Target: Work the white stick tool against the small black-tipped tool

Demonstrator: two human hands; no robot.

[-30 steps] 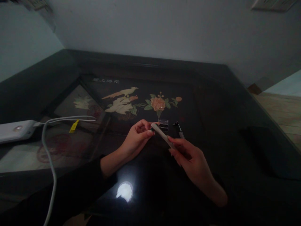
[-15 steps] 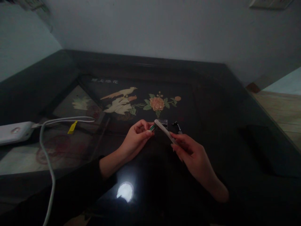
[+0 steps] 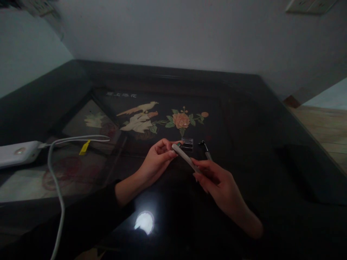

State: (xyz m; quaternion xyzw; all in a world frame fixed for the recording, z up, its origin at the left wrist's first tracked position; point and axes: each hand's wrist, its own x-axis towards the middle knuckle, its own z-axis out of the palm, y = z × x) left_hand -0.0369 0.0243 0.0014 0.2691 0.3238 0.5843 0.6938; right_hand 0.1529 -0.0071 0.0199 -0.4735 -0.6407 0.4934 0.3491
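Observation:
My left hand [image 3: 154, 160] is closed in a pinch on a small green piece [image 3: 179, 144], mostly hidden by the fingers and the stick, its kind unclear. Between the thumb and fingers of my right hand [image 3: 221, 184] is a slim light-grey stick [image 3: 186, 157] with a rounded end. That end lies over the green piece at my left fingertips; whether they touch I cannot tell. Just beyond my left fingertips, a small clear plastic case [image 3: 187, 143] rests on the table. A thin metallic tool with a dark tip [image 3: 207, 150] lies past my right fingers.
The glossy dark table [image 3: 244, 119] has a bird-and-flower picture [image 3: 141, 121] in its surface. At left lie a white power bank [image 3: 20, 153], its pale cable [image 3: 55, 180] and a yellow tag [image 3: 85, 147]. A dark flat object [image 3: 311, 173] sits at right.
The stick's rounded end has moved left and slightly down, over the green piece, as my right hand shifted a little left. My left hand stays nearly in place. More of the clear case shows.

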